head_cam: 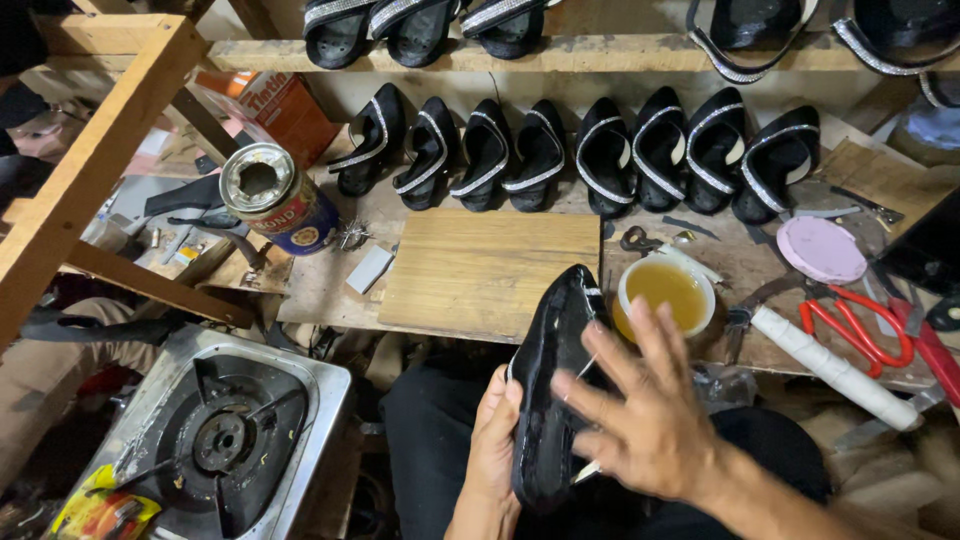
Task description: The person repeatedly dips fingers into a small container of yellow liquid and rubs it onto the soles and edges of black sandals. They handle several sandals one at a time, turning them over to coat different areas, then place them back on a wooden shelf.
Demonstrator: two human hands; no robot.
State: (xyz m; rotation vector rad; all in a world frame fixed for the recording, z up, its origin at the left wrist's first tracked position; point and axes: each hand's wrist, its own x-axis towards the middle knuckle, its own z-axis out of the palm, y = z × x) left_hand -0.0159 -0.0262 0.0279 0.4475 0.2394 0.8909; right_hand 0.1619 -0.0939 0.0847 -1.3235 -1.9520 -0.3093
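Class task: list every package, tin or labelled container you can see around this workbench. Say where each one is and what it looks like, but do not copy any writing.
Round metal tin with blue, red and yellow label: bench's left, tilted, top open.
Orange box with white print: behind the tin, leaning.
Yellow and red packet: bottom left, beside the gas stove.

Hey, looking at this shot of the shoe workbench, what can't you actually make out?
Head view only:
- Black shoe: its right side is hidden by the right hand.
- Left hand: its fingers lie behind the shoe.
- Thin stick: mostly covered by the right hand.
- Top shelf sandals: cut off by the top edge.
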